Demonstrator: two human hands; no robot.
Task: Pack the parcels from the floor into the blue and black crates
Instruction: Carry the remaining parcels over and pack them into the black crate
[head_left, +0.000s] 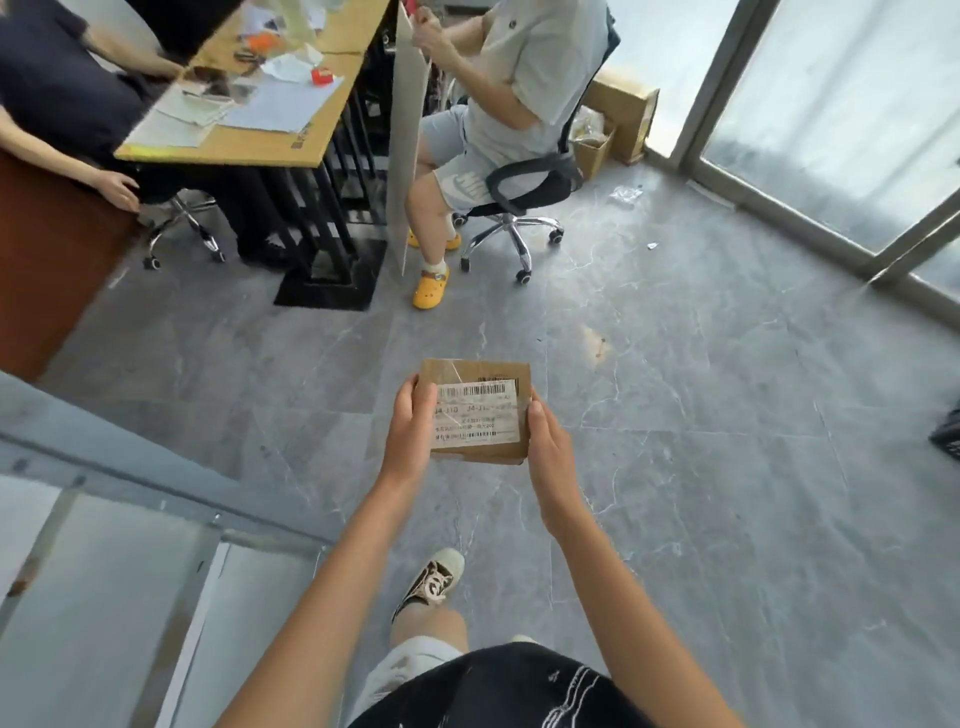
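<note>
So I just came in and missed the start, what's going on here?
A person is carrying a small cardboard parcel across the grey floor, label up. The left hand grips its left edge and the right hand grips its right edge. A dark crate-like corner shows at the right edge, too cropped to identify. Two other people sit by a desk ahead.

Black crate (946, 434) cut off at right edge.

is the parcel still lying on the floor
No, the parcel is held up above the floor, with the left hand gripping its left side and the right hand its right.
</note>
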